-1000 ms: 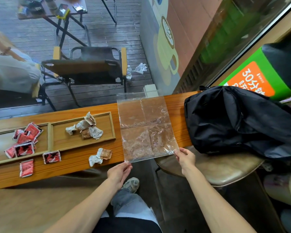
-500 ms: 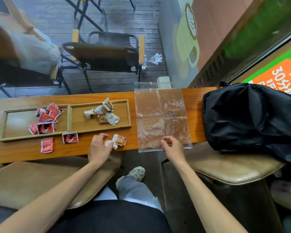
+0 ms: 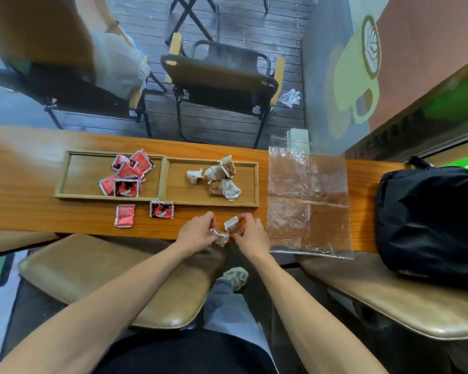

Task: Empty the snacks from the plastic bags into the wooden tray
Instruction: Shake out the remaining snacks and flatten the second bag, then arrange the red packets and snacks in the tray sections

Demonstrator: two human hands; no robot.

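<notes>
Now right hand (image 3: 250, 233) off plastic bag (image 3: 308, 201), joins left hand (image 3: 197, 233) on snack (image 3: 229, 229).

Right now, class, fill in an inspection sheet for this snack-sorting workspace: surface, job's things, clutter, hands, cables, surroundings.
Surface: narrow wooden counter, glossy.
Job's things: two-compartment wooden tray; red packets in its left compartment, white-and-brown wrapped snacks in its right; two red packets and a wrapped snack lie on the counter; clear plastic bag lies flat, looks empty.
Clutter: black backpack at the counter's right end.
Hands: left hand and right hand both pinch the stray wrapped snack.
Cables: nothing seen.
Surroundings: padded stools, folding chair beyond.
</notes>
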